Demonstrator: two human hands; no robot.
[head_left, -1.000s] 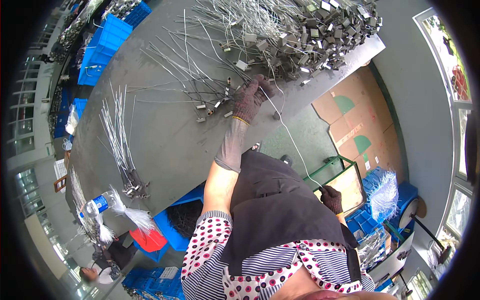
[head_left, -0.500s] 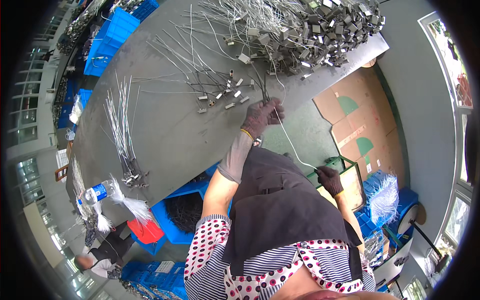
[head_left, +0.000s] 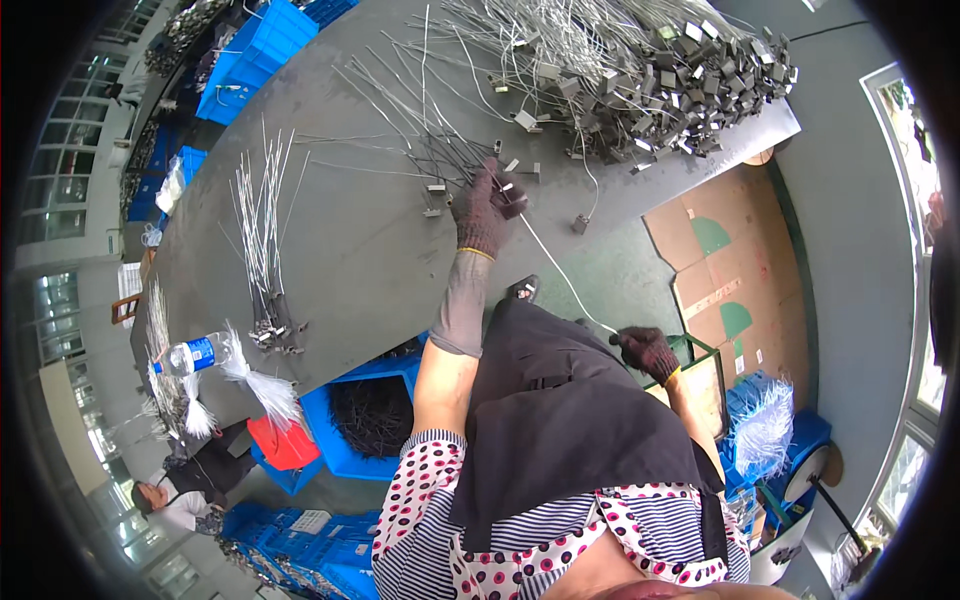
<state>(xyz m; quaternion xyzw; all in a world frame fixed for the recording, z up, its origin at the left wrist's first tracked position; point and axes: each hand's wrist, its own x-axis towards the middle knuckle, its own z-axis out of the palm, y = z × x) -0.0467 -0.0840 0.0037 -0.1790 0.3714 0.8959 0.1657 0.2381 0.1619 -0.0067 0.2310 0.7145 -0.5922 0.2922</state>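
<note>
My left hand (head_left: 487, 210), in a dark knitted glove, is closed over the near side of a small group of wired metal blocks (head_left: 436, 188) on the table. From its fingers a thin white wire (head_left: 556, 262) runs taut, down to the right. My right hand (head_left: 648, 352), gloved too, is closed around the wire's other end, beyond the table edge. What else lies inside the left fingers is hidden. Just right of that hand, a single dark block (head_left: 580, 224) on a curved wire sits by the table's edge.
A large heap of wired blocks (head_left: 690, 85) covers the far right of the grey table (head_left: 350, 230). A wire bundle (head_left: 265, 240) and a plastic bottle (head_left: 195, 354) are on the left. Blue bins (head_left: 345, 440) stand below. Cardboard (head_left: 715, 270) lies right. Another person (head_left: 190, 490) is at lower left.
My left hand has moved left onto the small group of blocks, away from the dark strands it held. A single wired block now rests by the table edge. My right hand keeps the white wire.
</note>
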